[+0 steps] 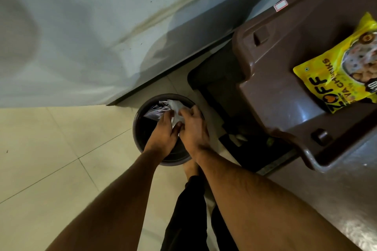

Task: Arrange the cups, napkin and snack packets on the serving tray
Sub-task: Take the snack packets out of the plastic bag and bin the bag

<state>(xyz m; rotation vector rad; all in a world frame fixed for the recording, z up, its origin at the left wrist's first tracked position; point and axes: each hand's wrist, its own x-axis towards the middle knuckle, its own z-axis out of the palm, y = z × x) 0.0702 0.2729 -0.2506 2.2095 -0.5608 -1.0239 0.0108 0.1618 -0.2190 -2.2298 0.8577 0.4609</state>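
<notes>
Both hands are down over a small round dark bin [140, 126] on the tiled floor [51, 149], right next to the wall. The left hand [163, 134] and right hand [192, 128] are side by side, pretty much touching, and both have their fingers closed around a crumpled white napkin [176, 111] held over the bin's mouth. There's more crumpled paper [158, 111] sitting inside the bin, toward its far rim. Off to the right, up higher, is a brown plastic serving tray [285, 51] resting on a grey speckled counter [346, 189], and a yellow Zoff soya chunks packet [334, 77] is lying flat on it near the right edge of the shot, partly cut off. A little white sticker [280, 6] is on the tray's far rim. Can't see any cups from this angle. Below the forearms there's a leg in dark trousers [187, 214] and a bare foot [190, 168] just beside the bin.
</notes>
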